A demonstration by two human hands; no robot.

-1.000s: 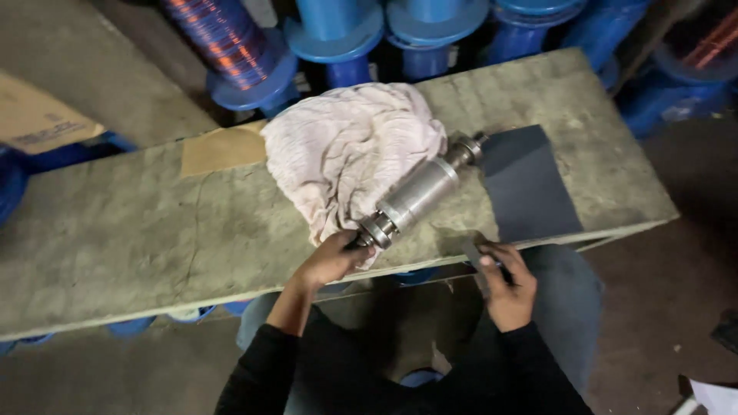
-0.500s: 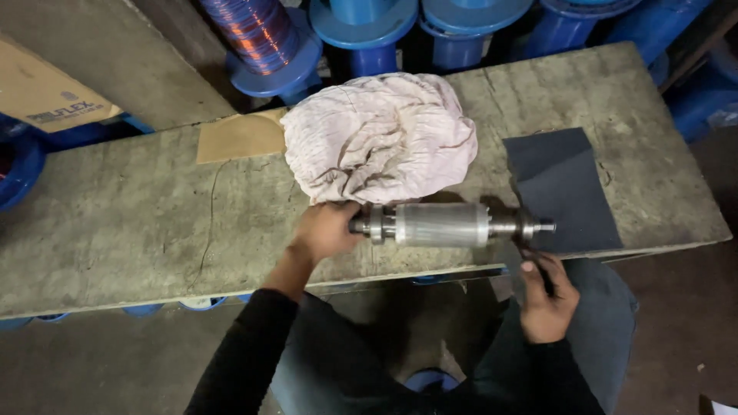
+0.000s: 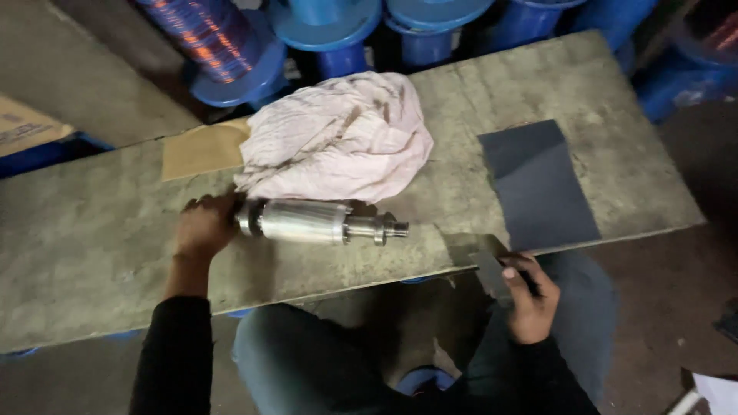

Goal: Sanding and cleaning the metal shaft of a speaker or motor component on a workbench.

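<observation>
A shiny metal rotor [image 3: 307,221] with a thin shaft end lies sideways on the grey board [image 3: 100,238], just below a crumpled pinkish cloth [image 3: 342,138]. My left hand [image 3: 204,228] grips the rotor's left end. My right hand [image 3: 526,296] is off the board's near edge, over my lap, holding a small dark piece of abrasive paper [image 3: 484,261]. A larger dark sheet of abrasive paper [image 3: 536,184] lies flat on the board to the right.
A brown card piece [image 3: 201,148] lies under the cloth's left side. Blue spools [image 3: 323,31], one wound with copper wire [image 3: 207,38], stand behind the board. A cardboard box [image 3: 27,127] is at far left.
The rotor has swung from a diagonal to lying level and shifted left along the board with my left hand. My right hand stayed near the edge with the small paper.
</observation>
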